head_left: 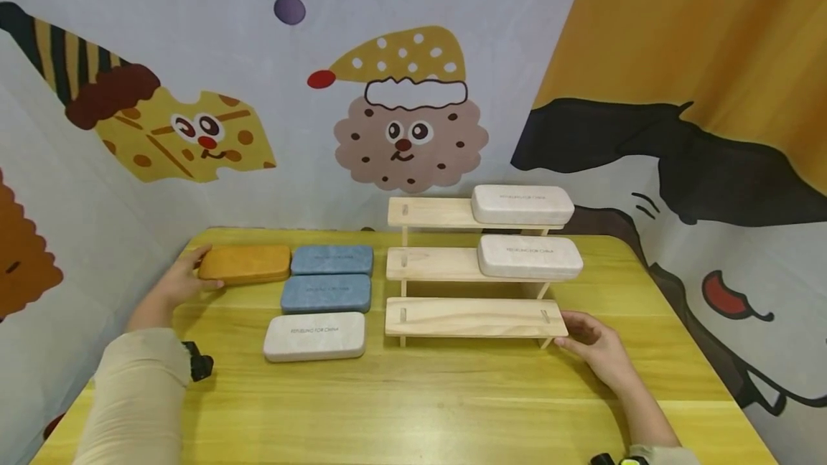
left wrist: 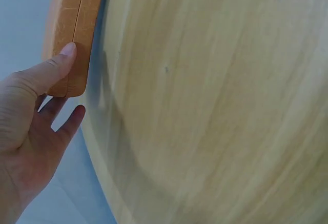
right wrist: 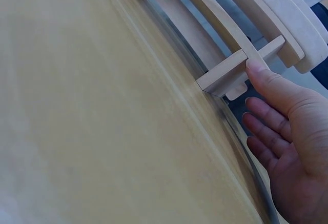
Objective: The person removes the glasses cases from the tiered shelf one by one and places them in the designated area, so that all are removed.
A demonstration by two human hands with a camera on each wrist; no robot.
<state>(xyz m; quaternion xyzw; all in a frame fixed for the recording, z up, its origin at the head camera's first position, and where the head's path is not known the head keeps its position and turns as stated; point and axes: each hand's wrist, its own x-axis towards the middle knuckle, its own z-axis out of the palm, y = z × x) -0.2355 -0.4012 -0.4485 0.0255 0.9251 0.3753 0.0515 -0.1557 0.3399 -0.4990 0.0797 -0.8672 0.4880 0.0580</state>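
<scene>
My left hand (head_left: 182, 280) grips the left end of an orange glasses case (head_left: 245, 265), thumb on its front side and fingers behind. In the left wrist view the thumb presses close to the seam of this case (left wrist: 78, 34). The right hand (head_left: 597, 346) is at the right end of the lowest tier of a three-tier wooden stand (head_left: 474, 318). Its thumb (right wrist: 261, 73) touches the tier's end beside the leg, the index finger is mostly hidden, and the other fingers hang free. White glasses cases lie on the top tier (head_left: 523, 205) and the middle tier (head_left: 530, 257).
Right of the orange case are two blue glasses cases, one behind (head_left: 332, 260) and one in front (head_left: 326, 294). A white glasses case (head_left: 314, 337) lies nearest me. The wooden table (head_left: 400, 407) backs onto a cartoon-printed cloth (head_left: 304, 156).
</scene>
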